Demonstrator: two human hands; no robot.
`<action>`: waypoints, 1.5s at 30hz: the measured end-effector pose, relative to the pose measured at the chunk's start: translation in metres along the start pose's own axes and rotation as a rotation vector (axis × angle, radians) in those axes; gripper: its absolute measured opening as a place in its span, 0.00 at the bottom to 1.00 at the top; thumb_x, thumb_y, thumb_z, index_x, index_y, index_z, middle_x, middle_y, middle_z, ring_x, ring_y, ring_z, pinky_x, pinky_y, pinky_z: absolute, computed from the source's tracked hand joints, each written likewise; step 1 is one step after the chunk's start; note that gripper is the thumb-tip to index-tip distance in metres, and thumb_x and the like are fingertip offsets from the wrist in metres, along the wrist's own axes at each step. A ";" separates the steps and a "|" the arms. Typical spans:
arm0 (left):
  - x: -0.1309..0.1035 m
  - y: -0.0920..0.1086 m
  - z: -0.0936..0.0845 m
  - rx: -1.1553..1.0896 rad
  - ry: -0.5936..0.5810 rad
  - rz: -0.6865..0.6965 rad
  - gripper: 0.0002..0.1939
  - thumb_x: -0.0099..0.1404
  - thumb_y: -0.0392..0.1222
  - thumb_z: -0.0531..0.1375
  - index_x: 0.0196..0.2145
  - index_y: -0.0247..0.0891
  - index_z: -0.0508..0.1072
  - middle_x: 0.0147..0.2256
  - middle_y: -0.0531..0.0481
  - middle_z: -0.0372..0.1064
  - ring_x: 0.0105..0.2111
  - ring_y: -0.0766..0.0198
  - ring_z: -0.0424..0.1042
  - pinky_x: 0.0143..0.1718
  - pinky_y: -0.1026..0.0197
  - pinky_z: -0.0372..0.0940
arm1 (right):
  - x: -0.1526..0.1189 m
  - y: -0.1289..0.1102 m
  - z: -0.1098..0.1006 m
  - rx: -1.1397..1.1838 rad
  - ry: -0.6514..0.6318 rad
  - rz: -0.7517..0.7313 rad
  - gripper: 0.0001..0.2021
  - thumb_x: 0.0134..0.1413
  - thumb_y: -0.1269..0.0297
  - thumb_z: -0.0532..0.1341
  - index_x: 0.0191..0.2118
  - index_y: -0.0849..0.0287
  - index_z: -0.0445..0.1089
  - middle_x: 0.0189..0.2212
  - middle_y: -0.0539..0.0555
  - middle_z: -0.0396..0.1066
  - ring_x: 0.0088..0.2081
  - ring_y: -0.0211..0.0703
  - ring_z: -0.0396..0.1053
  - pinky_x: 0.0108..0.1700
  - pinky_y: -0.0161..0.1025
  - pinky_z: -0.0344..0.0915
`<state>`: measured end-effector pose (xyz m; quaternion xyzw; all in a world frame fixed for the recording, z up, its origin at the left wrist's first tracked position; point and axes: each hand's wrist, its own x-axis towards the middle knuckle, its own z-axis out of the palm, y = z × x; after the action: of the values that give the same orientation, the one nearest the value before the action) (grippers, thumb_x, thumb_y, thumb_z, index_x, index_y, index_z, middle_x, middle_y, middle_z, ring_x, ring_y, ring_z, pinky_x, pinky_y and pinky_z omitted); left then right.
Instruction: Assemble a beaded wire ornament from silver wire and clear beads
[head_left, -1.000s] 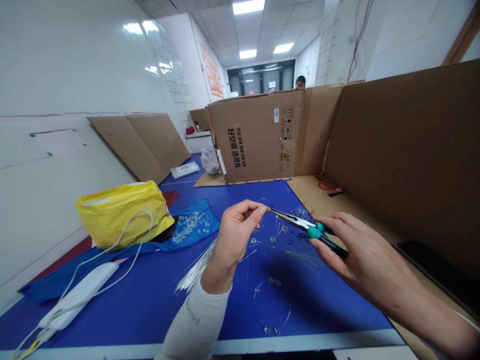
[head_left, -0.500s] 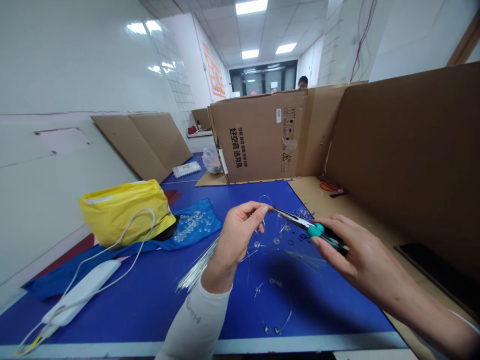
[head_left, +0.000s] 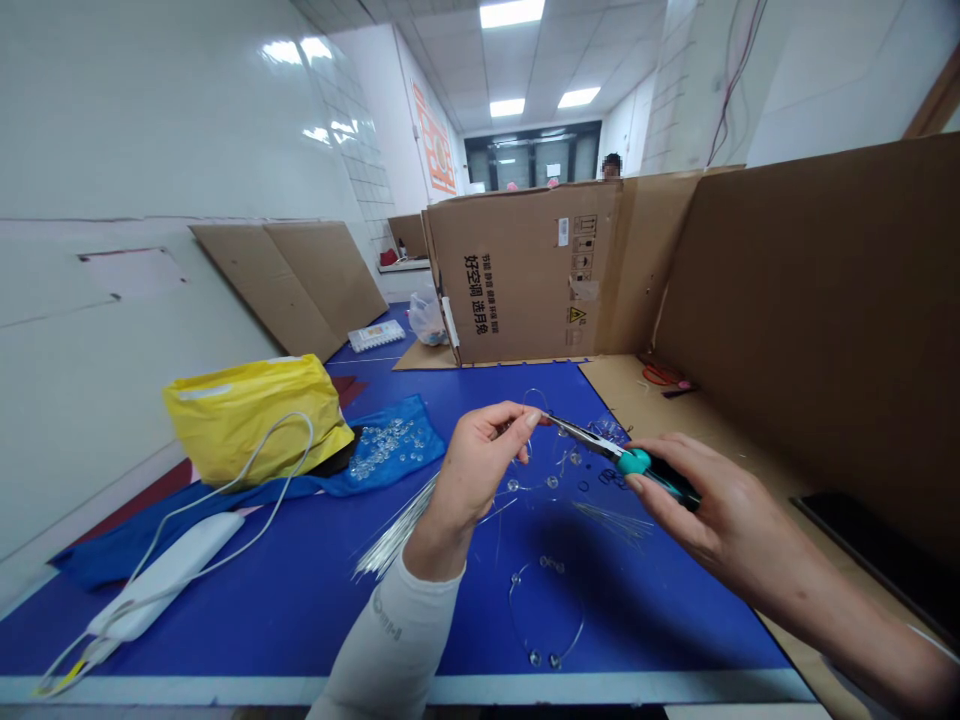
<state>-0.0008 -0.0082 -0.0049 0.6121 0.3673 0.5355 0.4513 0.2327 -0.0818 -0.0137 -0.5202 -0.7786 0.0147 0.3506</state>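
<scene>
- Over the blue tabletop (head_left: pixel 300 600), two bare hands: right hand (head_left: pixel 712 490) wraps round one pair of green-and-black long-nose pliers (head_left: pixel 634 462)
- left hand (head_left: pixel 476 465) pinches narrow right at the plier tips, can't tell what's in there, too tiny
- one clear beaded wire loop (head_left: pixel 534 658) lying nearer the front edge
- one brown cardboard box (head_left: pixel 525 280) behind, reads "好空调 选月兔"

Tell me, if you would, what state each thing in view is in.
Needle-nose pliers: jaws nearly or fully shut.
Left hand: fingers pinched.
Right hand: closed around pliers.
Clear beads: loose on blue cloth.
Beaded wire: bent into a loop.
Yellow bag: crumpled.
Cardboard box: upright.
Ceiling lights: lit.
</scene>
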 end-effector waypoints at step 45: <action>-0.005 0.000 0.001 0.220 0.024 0.083 0.10 0.64 0.47 0.65 0.32 0.37 0.80 0.23 0.53 0.68 0.23 0.69 0.62 0.26 0.64 0.57 | -0.007 -0.001 0.006 -0.275 0.146 -0.137 0.18 0.69 0.52 0.54 0.50 0.61 0.71 0.43 0.62 0.75 0.41 0.53 0.75 0.41 0.48 0.72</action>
<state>-0.0011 -0.0132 -0.0067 0.6660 0.4036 0.5176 0.3545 0.2302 -0.0861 -0.0222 -0.5088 -0.7792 -0.1540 0.3320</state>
